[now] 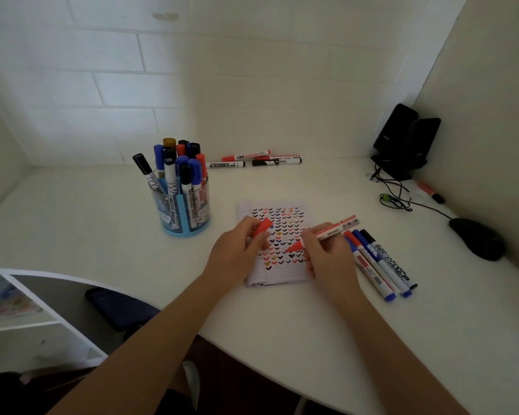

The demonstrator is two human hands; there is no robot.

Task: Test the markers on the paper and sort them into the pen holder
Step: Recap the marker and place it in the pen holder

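Observation:
A small white paper (282, 278) covered in rows of coloured check marks lies mid-desk. My right hand (327, 253) grips an uncapped red marker (331, 230), its red tip angled down just over the paper. My left hand (237, 250) pinches the red cap (262, 227) above the paper's left side. A blue see-through pen holder (180, 205) full of several markers stands to the left. Three capped markers (381, 265) lie right of the paper. More markers (253, 160) lie by the back wall.
A black mouse (477, 239) with its cable sits at the right. Black speakers (405, 142) stand in the back right corner, an orange highlighter (430, 191) beside them. The desk's curved front edge runs below my arms, with white shelves (27, 322) at the lower left.

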